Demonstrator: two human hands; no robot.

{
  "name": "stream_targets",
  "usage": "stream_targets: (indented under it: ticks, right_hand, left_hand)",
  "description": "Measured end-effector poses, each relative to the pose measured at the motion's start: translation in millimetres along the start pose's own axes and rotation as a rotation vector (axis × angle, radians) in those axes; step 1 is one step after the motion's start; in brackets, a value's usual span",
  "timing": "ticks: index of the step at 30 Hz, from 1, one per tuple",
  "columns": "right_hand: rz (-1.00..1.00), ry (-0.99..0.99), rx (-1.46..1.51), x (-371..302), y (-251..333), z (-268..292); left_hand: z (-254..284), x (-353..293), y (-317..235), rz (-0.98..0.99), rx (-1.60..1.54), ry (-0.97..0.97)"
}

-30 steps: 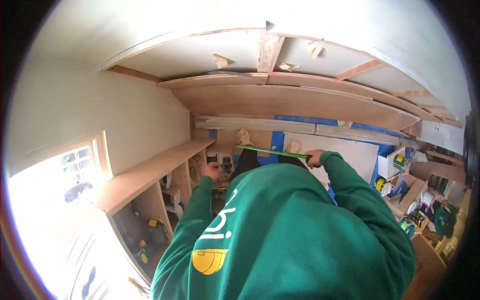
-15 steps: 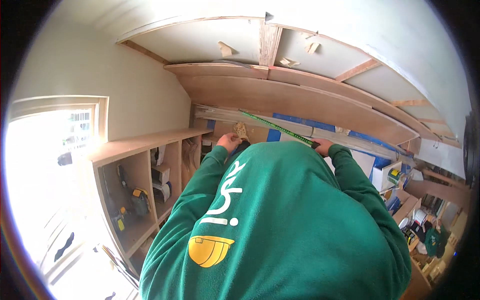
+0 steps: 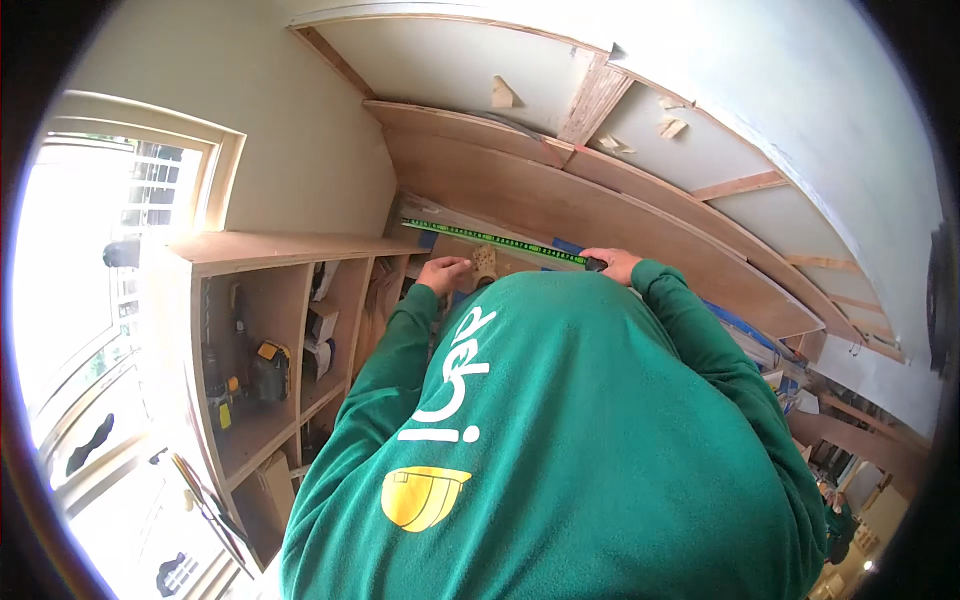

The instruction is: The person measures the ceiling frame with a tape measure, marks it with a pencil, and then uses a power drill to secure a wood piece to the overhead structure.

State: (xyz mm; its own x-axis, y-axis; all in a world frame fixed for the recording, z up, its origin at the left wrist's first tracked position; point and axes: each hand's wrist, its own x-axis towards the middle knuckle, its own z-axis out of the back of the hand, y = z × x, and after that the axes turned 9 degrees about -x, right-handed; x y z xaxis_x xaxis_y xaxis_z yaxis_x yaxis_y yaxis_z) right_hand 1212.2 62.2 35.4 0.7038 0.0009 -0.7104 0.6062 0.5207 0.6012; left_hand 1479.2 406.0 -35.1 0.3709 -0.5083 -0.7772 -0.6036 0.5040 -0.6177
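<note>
One tape measure [image 3: 490, 239] farther left: right hand's grip [image 3: 617, 264] snug round it, left hand [image 3: 443, 273] slack, empty

Window [image 3: 85, 235] at left is overexposed with glare, shelving [image 3: 285, 247] interiors stand in shadow, edges bow toward the blackened fisheye rim, and lower-right detail reads indistinct.

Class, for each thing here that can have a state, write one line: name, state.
Tape measure: blade pulled out
Right hand: closed on the tape measure
Left hand: loosely curled, apart from the blade
Shelf unit: open-fronted, holding tools
Window: bright; open or shut unclear
Sweatshirt: worn
</note>
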Motion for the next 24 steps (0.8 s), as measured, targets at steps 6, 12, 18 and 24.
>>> stream_targets:
  ticks: [6,12,18,24]
  right_hand:
    - [0.135,0.01,0.041,13,14,-13]
    - [0.156,-0.014,0.102,-3,12,-29]
    - [0.173,-0.058,0.225,-12,-14,-59]
    - [0.182,-0.098,0.232,-15,-31,-74]
  left_hand:
    - [-21,-14,-27,-0.053,-0.261,0.07]
    - [-33,-11,-37,-0.041,-0.251,0.013]
    - [-39,2,-43,0.011,-0.157,0.006]
    - [-49,9,-41,0.027,-0.183,0.005]
